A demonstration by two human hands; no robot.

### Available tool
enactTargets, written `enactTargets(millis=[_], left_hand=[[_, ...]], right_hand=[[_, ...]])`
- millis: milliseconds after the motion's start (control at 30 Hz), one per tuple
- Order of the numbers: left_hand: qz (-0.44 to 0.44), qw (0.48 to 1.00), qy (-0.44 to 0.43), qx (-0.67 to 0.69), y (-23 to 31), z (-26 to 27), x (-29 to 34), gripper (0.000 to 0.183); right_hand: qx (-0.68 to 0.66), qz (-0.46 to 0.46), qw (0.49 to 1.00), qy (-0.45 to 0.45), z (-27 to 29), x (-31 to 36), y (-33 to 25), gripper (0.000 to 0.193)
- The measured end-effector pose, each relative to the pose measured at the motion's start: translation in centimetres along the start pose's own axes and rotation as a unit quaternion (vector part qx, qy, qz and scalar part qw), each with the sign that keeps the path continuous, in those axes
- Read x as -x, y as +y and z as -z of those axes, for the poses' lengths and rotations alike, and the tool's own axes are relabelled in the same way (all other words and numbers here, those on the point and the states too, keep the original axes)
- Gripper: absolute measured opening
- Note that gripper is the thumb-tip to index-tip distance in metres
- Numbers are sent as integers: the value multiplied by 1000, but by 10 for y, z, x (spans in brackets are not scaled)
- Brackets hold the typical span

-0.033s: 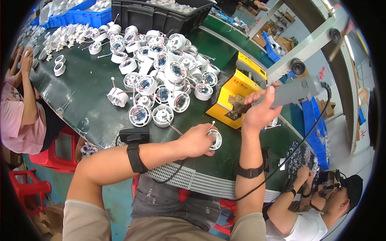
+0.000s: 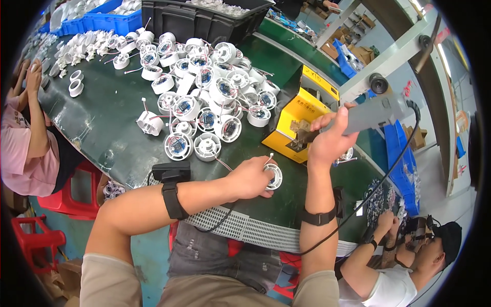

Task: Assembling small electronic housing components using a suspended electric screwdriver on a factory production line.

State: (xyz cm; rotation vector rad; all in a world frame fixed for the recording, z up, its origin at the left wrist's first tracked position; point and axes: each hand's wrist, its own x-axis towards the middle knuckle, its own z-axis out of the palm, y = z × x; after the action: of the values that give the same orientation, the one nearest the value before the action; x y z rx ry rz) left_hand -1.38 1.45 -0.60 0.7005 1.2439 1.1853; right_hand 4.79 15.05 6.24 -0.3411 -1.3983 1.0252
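Note:
My left hand [image 2: 249,177] is closed around a small white round plastic housing [image 2: 275,177] on the green table, with a white connector standing up beside the fingers. My right hand [image 2: 330,142] grips a grey corded electric screwdriver [image 2: 376,113], tilted with its cord end up to the right. Its front end points at the metal part of a yellow screw feeder box [image 2: 294,115]; fingers and box hide the tip. Left of the box lies a big heap of similar white housings [image 2: 207,120], many showing blue circuit boards and thin wires.
Behind the heap stands a black bin [image 2: 204,23], with blue trays [image 2: 102,20] to its left. A black cable [image 2: 368,197] hangs from the screwdriver past my right forearm. One person in pink [image 2: 25,148] sits at left, another in white [image 2: 388,286] at lower right.

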Motion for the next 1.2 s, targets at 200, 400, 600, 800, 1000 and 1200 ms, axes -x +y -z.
enactTargets(millis=[200,400,600,800,1000,1200], left_hand=[[-5,1000,9,14,1,-2,1,32],[-4,1000,16,16,0,-1,0,31],[2,1000,11,16,3,-2,2,32],[-9,1000,6,16,2,-2,2,32],[-12,1000,5,17,1,-2,2,32],[-8,1000,7,6,4,-3,3,33]], right_hand=[[-40,-59,997,-22,6,20,-18,33],[-75,-121,990,-11,8,64,-40,37],[-72,-118,989,-44,9,74,-37,37],[-63,-119,990,-50,11,77,-36,38],[-67,-118,989,-55,11,77,-37,38],[-68,-113,989,-62,12,79,-33,36]])
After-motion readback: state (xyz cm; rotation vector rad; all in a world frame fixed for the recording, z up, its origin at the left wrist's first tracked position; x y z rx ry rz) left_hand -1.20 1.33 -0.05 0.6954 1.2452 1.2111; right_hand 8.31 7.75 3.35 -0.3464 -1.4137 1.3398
